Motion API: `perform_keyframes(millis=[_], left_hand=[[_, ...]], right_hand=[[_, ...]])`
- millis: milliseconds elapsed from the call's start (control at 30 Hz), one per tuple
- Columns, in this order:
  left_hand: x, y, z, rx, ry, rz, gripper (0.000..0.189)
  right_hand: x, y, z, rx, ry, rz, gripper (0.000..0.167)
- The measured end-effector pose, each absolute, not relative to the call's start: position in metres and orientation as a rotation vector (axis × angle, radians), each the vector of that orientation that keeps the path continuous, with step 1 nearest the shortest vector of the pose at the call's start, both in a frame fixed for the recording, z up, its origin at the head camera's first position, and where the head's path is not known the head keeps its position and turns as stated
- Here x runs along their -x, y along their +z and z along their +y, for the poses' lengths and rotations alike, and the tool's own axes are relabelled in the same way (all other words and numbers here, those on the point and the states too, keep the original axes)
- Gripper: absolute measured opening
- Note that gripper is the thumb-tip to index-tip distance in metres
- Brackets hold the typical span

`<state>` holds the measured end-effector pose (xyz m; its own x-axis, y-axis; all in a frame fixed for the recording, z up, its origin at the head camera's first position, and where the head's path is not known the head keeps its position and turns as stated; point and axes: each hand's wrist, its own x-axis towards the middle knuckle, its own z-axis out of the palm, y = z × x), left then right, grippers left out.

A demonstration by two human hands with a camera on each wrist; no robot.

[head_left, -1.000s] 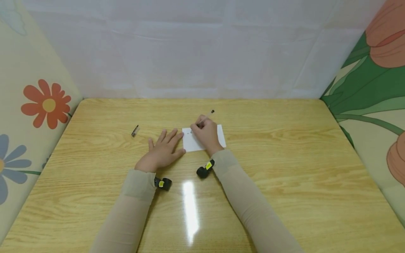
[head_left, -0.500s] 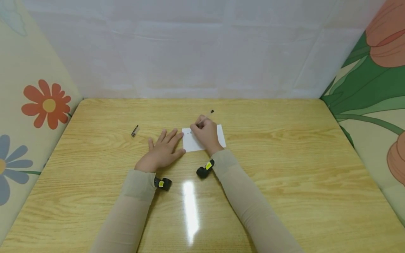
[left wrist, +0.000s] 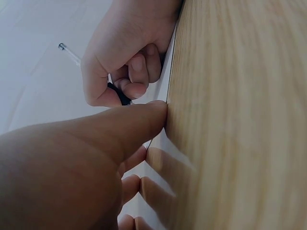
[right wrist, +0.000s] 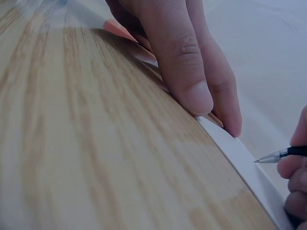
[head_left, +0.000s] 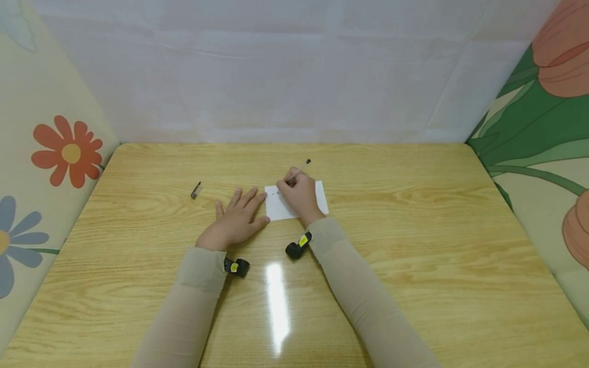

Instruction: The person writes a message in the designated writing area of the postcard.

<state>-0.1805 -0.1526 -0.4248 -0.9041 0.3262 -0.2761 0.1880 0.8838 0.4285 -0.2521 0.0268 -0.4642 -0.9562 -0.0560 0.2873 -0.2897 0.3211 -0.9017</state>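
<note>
A small white sheet of paper (head_left: 277, 208) lies on the wooden table, with a few short dark marks near its upper left. Between thumb and fingers my right hand (head_left: 301, 197) pinches a pen (head_left: 304, 165) with a clear barrel and a dark grip. In the right wrist view the tip of the pen (right wrist: 268, 157) is at the paper (right wrist: 249, 155). My left hand (head_left: 232, 222) lies flat with fingers spread, its thumb and forefinger touching the paper's left edge. The right hand covers the middle of the sheet.
A clear and black pen cap (head_left: 196, 190) lies left of the left hand. The wooden table (head_left: 437, 230) meets a white cloth (head_left: 276, 76) at the back, with flower-patterned panels on both sides. Small black cameras (head_left: 238, 267) sit at the wrists.
The top end of the pen has tilted very slightly to the left. Both hands, the paper and the pen cap look unmoved.
</note>
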Motion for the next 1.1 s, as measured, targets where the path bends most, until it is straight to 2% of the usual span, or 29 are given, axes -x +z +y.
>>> perform_keyframes(millis=[1100], left_hand=[[0.1822, -0.4245, -0.1539, -0.378, 0.579, 2.701, 0.069]], right_hand=[[0.2513, -0.4649, 0.0253, -0.322, 1.631, -2.377, 0.02]])
